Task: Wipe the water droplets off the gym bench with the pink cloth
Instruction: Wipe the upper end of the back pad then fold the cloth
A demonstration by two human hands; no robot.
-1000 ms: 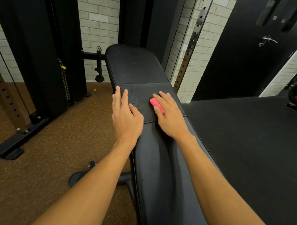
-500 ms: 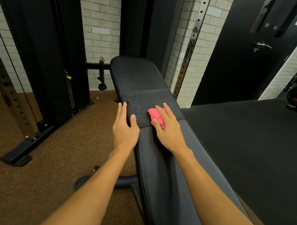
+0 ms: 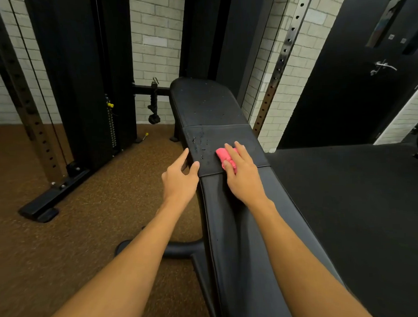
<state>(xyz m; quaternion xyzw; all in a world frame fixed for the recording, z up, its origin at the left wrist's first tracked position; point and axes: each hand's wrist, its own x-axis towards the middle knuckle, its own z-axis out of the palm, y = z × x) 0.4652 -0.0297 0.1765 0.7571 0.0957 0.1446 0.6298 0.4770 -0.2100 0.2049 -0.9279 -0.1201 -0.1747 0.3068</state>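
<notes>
A long black padded gym bench (image 3: pixel 239 229) runs away from me down the middle of the view. Water droplets (image 3: pixel 199 146) glisten on its matte middle panel, and a few more dot the far pad (image 3: pixel 205 103). My right hand (image 3: pixel 242 173) presses a crumpled pink cloth (image 3: pixel 223 156) flat on the right part of that middle panel; most of the cloth is hidden under my fingers. My left hand (image 3: pixel 180 176) rests at the bench's left edge, thumb on top of the pad and fingers curling over the side, holding nothing else.
A black cable machine frame (image 3: pixel 80 92) with a weight stack stands at the left on brown flooring (image 3: pixel 63 236), its base foot (image 3: pixel 42 206) jutting out. The bench's rounded foot (image 3: pixel 169 250) sits below my left arm. Black matting (image 3: pixel 348 200) lies right, and a perforated steel upright (image 3: pixel 278 69) leans behind.
My left hand has slid off the top of the pad to its left edge. The pink cloth shows more from under my right hand, which has drawn slightly nearer with it. The camera has tilted up.
</notes>
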